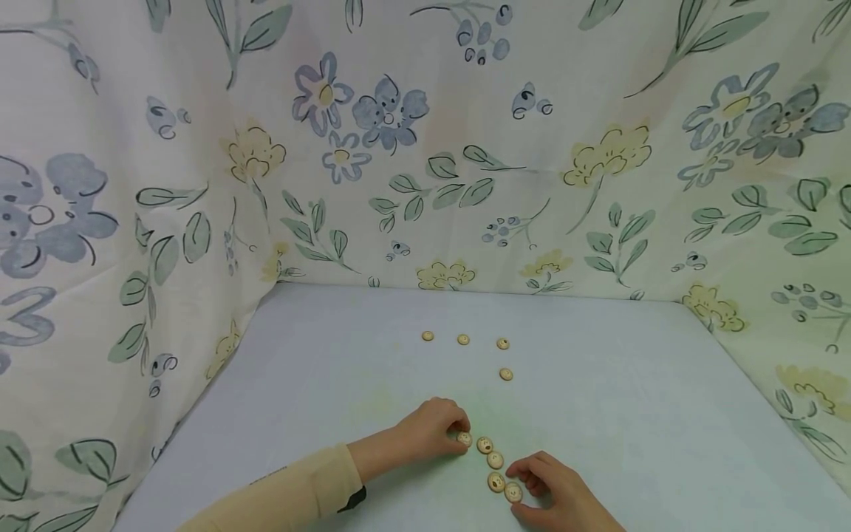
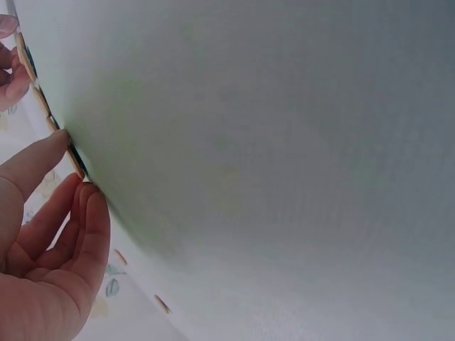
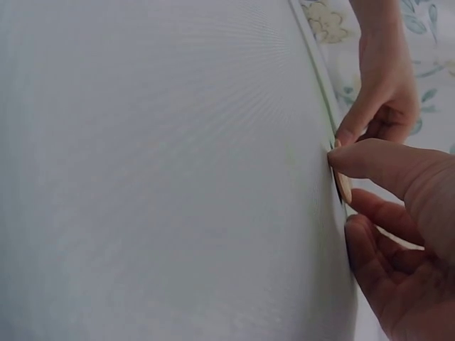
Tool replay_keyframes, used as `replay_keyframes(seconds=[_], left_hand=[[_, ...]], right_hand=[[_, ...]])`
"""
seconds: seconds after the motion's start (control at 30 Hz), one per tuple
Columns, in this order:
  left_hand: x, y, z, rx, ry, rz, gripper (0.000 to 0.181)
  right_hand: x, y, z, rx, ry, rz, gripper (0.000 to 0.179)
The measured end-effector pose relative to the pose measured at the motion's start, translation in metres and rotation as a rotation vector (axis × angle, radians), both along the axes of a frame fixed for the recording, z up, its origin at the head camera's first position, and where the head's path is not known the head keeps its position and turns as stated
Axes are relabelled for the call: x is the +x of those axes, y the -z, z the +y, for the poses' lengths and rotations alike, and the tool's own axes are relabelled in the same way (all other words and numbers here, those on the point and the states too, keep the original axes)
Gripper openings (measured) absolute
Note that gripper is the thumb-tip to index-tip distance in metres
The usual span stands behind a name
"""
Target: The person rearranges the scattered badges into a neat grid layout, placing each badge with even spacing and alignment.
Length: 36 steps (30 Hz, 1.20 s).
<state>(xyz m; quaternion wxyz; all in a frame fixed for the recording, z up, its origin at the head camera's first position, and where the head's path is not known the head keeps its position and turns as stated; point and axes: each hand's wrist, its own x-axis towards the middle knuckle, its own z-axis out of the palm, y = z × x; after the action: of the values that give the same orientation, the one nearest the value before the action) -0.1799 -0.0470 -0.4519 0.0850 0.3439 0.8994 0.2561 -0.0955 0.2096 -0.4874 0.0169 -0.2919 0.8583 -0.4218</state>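
Small round wooden discs with dark marks on their faces lie on the white table. My left hand [image 1: 432, 428] pinches one wooden disc [image 1: 465, 439] between thumb and fingers, flat at the tabletop. In the left wrist view that disc [image 2: 75, 162] shows edge-on between the fingertips. My right hand [image 1: 555, 491] has thumb and forefinger at opposite edges of another wooden disc [image 1: 513, 493], nearest me in a short slanting row. Between the hands lie a disc with a dark spot [image 1: 485, 445], a plainer disc [image 1: 495, 459] and a second dark-spotted disc [image 1: 496, 482].
Farther back on the table [image 1: 332, 355], a left disc [image 1: 428, 335], a middle disc [image 1: 463, 339] and a right disc [image 1: 503, 343] form a row, with one more disc [image 1: 506, 374] just below its right end. Flower-printed cloth [image 1: 425, 222] surrounds the table's back and sides.
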Motion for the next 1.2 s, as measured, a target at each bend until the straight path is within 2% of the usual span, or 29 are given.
replay_keyframes(seconds=[0.93, 1.2], left_hand=[[-0.0019, 0.0006, 0.0002, 0.024, -0.018, -0.038, 0.012], [-0.001, 0.0011, -0.0006, 0.028, -0.023, -0.035, 0.013]], right_hand=[[-0.0015, -0.0021, -0.0005, 0.023, 0.019, -0.067, 0.03], [-0.0016, -0.0018, -0.0006, 0.027, 0.015, -0.051, 0.03]])
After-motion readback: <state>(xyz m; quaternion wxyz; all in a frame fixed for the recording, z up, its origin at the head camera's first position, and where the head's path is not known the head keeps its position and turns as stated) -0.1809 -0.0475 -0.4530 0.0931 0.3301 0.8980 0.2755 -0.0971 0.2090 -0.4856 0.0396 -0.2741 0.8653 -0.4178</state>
